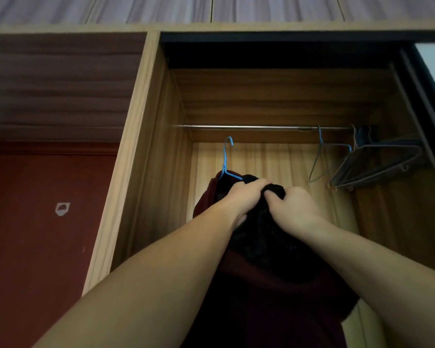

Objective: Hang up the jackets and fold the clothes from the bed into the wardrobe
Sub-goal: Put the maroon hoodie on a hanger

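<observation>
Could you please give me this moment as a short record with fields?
place: open wardrobe
garment: dark jacket on a blue wire hanger
left hand: gripping the jacket top
right hand: gripping the jacket top
rail: hanger hook below it, not yet on
spare hangers: bunched at the rail's right end

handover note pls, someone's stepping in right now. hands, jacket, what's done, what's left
Left hand and right hand: both shut on the dark jacket, bunched near its collar.
Jacket is on the blue hanger; the hook is below the rail, not on it.
Empty hangers sit at the rail's right end.
Done: jacket on hanger.
Left: hook it on the rail. Bed clothes not in view.
</observation>
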{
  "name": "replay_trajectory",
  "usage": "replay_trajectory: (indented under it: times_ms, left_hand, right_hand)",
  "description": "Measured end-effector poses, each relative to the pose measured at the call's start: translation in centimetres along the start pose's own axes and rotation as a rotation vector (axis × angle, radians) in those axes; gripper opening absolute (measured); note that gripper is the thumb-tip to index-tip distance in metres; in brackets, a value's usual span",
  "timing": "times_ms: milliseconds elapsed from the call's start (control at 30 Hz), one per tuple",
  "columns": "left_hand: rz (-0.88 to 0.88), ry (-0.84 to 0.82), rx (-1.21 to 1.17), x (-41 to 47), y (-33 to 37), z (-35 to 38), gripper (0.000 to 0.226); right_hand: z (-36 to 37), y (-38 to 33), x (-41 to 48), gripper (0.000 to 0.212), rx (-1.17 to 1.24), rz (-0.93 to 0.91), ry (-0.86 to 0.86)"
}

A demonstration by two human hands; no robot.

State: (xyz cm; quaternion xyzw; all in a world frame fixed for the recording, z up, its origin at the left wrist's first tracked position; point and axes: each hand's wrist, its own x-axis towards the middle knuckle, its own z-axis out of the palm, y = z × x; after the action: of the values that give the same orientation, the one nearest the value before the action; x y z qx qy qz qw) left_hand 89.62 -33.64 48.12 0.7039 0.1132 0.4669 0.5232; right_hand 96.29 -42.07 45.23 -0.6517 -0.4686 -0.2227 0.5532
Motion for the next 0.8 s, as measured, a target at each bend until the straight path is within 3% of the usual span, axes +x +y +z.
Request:
replay_trajectory:
  times_ms: [133,200,333,500,533,600,667,733,800]
  left_hand:
    - [0.036,-0.043,0.182,3.3,1.6,-2.6,0.05]
    - [0.134,0.03,0.3,4.7,2.0,-3.6,0.048]
    - [0.328,0.19,0.173,6.9,1.1,-6.4,0.013]
    - [0.42,0.274,0.23,6.4,-1.7,-8.1,0.018]
    - [0.399,0.269,0.234,6.5,-2.4,-7.9,0.028]
    - [0.346,0.29,0.247,7.2,-4.2,-7.6,0.078]
    - [0.331,0.309,0.289,8.2,-5.6,-7.2,0.107]
    - [0.34,0.305,0.353,9.5,-6.6,-7.1,0.122]
    - [0.361,0.302,0.461,11.3,-7.2,-7.4,0.123]
  right_hand:
    - [1.6,-0.4,4.6,0.031,0.149,0.073,0.069]
    - [2.5,-0.8,7.3,0.027,0.191,0.112,0.084]
    - [4.5,-1.3,12.8,0.029,0.255,0.164,0.095]
    - [6.9,-1.5,18.3,0.039,0.247,0.126,0.12]
    - [7.3,-1.7,19.3,0.04,0.249,0.11,0.121]
    - [8.3,-2.1,21.2,0.038,0.25,0.08,0.129]
    - [9.4,-2.5,22.8,0.036,0.257,0.064,0.128]
    - [10.5,-3.0,24.1,0.034,0.263,0.046,0.13]
    - [11.5,-3.4,25.5,0.033,0.269,0.016,0.139]
